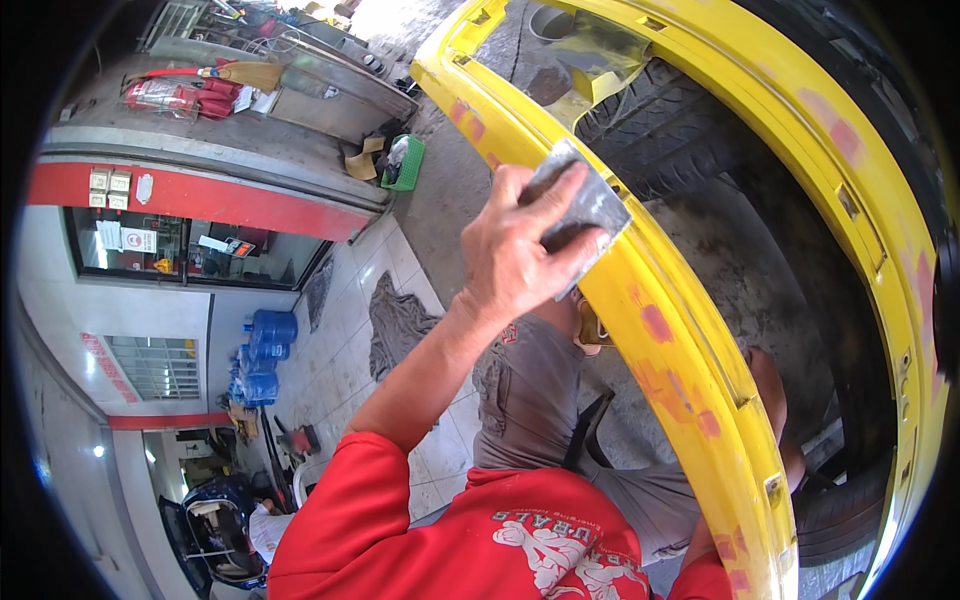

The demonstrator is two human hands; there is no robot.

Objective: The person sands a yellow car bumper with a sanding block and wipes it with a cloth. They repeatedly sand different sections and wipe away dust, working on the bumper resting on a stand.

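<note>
A long curved yellow car bumper runs from the top of the view down to the lower right, marked with reddish and pinkish patches. My left hand reaches across to its near rail. Its fingers and thumb are closed on a grey, dusty piece of sandpaper, which lies against the yellow surface. The sandpaper covers part of the rail beneath it. At the lower right, my right arm in a red sleeve passes behind the bumper, and my right hand is hidden.
Black tires sit under and inside the bumper's curve. A grey rag lies on the white tiles at left. Farther off are blue water jugs, a green basket and a broom. My bent legs are below the bumper.
</note>
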